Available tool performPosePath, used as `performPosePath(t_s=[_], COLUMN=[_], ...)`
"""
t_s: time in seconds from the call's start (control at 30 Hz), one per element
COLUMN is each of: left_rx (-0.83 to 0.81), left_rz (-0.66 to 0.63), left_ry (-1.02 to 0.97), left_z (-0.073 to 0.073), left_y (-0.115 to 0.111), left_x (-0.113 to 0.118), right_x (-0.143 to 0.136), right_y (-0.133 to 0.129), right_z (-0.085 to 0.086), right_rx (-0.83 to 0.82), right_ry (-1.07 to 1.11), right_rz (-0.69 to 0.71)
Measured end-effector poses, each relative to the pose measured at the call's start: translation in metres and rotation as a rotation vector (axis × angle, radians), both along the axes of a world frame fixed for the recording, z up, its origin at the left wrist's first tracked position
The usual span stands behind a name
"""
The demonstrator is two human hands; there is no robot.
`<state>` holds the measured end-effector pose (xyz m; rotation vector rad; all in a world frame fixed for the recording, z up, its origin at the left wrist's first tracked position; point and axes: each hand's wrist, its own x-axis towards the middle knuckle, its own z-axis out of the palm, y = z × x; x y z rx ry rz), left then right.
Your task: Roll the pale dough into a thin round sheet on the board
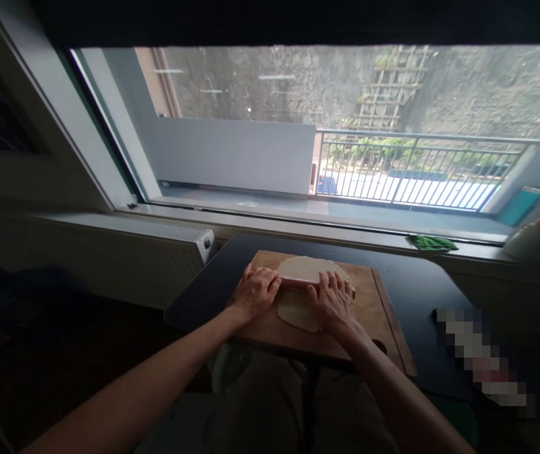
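A flat, pale sheet of dough (300, 311) lies on a wooden board (368, 312). Across the dough runs a thin wooden rolling pin (297, 283), with dough showing both beyond it and on its near side. My left hand (256, 289) is curled over the pin's left end, beside the dough's edge. Over the right part of the pin lies my right hand (333, 299), its fingers bent down around it and slightly apart. Both palms hide the ends of the pin in part.
The board rests on a dark table (402, 277) below a wide window. A radiator (175, 236) stands to the left. On the sill are a green cloth (433, 243) and a whitish container (537, 243). A blurred-out item (480, 359) lies at the table's right edge.
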<state>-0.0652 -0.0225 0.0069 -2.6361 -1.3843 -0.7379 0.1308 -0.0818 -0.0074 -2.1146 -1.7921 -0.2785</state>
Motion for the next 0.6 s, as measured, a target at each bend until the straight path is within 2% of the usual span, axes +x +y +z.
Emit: performPosePath(t_s=[0.1,0.27,0.4,0.6], left_rx=[0.009,0.024,0.012,-0.02], left_rz=[-0.023,-0.042,-0.066,-0.092], left_ry=[-0.003,0.02,0.03,0.035], left_z=[0.001,0.003,0.004,0.006], left_y=[-0.013,-0.011,-0.013,-0.039], left_x=[-0.007,-0.011,-0.01,-0.017], right_x=[-0.001,0.006,0.009,0.009], right_y=[-0.01,-0.025,-0.041,-0.064], right_z=[0.001,0.006,0.004,-0.001], right_rx=[0.026,0.07,0.098,0.1], right_ry=[-0.014,-0.008,0.017,0.041], right_rz=[0.01,0.117,0.149,0.183])
